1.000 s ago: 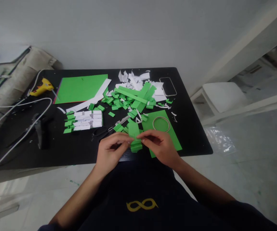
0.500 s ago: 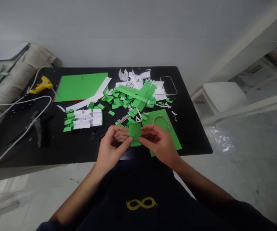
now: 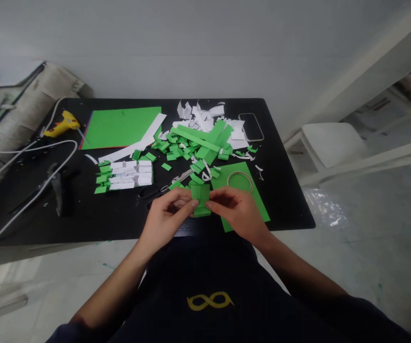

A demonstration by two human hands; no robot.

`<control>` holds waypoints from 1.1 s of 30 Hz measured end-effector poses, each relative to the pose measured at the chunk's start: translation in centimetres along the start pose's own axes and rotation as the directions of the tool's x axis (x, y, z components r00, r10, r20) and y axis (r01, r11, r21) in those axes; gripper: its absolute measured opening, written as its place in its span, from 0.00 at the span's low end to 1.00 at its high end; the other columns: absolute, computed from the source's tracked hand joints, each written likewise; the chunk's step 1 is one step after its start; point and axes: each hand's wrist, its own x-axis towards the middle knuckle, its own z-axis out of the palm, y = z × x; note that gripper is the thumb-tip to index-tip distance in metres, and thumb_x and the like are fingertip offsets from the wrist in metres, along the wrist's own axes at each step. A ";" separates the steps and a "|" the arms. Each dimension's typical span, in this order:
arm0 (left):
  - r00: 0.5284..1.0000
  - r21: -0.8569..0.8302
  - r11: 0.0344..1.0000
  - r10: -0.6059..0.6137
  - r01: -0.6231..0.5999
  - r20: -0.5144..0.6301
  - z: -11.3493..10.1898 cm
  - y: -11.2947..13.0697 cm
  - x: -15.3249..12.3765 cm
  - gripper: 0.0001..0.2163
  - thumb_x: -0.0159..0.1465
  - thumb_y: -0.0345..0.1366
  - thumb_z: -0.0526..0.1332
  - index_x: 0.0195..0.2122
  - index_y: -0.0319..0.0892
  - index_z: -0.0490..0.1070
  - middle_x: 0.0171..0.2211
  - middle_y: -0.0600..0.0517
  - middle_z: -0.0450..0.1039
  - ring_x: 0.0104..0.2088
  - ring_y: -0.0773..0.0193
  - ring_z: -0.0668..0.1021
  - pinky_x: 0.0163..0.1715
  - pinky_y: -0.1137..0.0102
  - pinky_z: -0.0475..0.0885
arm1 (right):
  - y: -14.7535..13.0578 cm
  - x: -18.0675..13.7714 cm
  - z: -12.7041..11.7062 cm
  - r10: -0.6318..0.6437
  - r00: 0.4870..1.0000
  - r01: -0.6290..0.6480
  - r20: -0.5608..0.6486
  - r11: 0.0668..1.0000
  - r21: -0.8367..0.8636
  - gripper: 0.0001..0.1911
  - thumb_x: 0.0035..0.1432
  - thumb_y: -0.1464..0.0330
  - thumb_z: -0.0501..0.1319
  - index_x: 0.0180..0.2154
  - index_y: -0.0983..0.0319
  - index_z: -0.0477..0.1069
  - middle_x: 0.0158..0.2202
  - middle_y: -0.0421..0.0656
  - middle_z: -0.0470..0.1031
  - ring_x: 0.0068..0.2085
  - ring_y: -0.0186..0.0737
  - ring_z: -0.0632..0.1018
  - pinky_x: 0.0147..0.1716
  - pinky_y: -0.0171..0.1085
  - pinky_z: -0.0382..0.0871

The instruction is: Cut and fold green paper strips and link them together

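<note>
A small folded piece of green paper (image 3: 201, 196) is held upright between my two hands, over the table's front edge. On its left side my left hand (image 3: 167, 214) pinches it between thumb and fingers. From the other side my right hand (image 3: 239, 209) grips it the same way. Creases run across the piece, and its lower end is folded. Just beyond my hands lies a heap of folded green paper pieces (image 3: 176, 147). Partly hidden near my left fingers are scissors (image 3: 150, 191). Under my right hand lies a green sheet (image 3: 228, 174) with a ring (image 3: 240, 181) on it.
To the left, rows of white and green folded paper (image 3: 126, 175) lie on the black table (image 3: 94, 214). Farther off are green sheets (image 3: 123, 126), white scraps (image 3: 205, 114) and a phone (image 3: 251, 127). A yellow glue gun (image 3: 62, 125) and white cable (image 3: 69, 162) occupy the left end.
The green piece has been turned or unfolded slightly between my fingers, so its creases and folded lower end show more plainly. Both hands keep their hold in nearly the same place.
</note>
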 end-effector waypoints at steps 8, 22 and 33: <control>0.999 0.078 0.997 0.022 -0.019 -0.044 0.2 0.0 0.3 0.08 0.63 0.36 0.71 0.30 0.42 0.74 0.22 0.57 0.71 0.22 0.70 0.72 0.23 0.76 0.67 | 0.0 0.1 0.1 0.018 1.000 -0.019 0.004 0.999 0.033 0.12 0.49 0.64 0.79 0.35 0.57 0.82 0.34 0.40 0.84 0.37 0.40 0.84 0.42 0.42 0.81; 0.997 0.161 0.984 0.083 -0.081 -0.005 -0.3 -0.1 0.6 0.07 0.63 0.35 0.71 0.31 0.41 0.77 0.22 0.57 0.72 0.23 0.69 0.73 0.24 0.75 0.69 | 0.0 0.1 0.0 0.059 0.998 -0.060 0.011 0.997 0.057 0.10 0.49 0.67 0.78 0.35 0.58 0.82 0.34 0.40 0.85 0.38 0.41 0.84 0.43 0.42 0.80; 0.993 0.212 0.970 0.116 -0.118 0.022 -0.4 0.0 0.6 0.04 0.62 0.34 0.72 0.35 0.42 0.80 0.26 0.55 0.77 0.26 0.68 0.78 0.27 0.75 0.74 | -0.3 0.2 -0.2 0.061 0.998 -0.061 0.034 0.998 0.003 0.10 0.50 0.68 0.77 0.35 0.58 0.82 0.35 0.41 0.85 0.38 0.42 0.85 0.45 0.45 0.81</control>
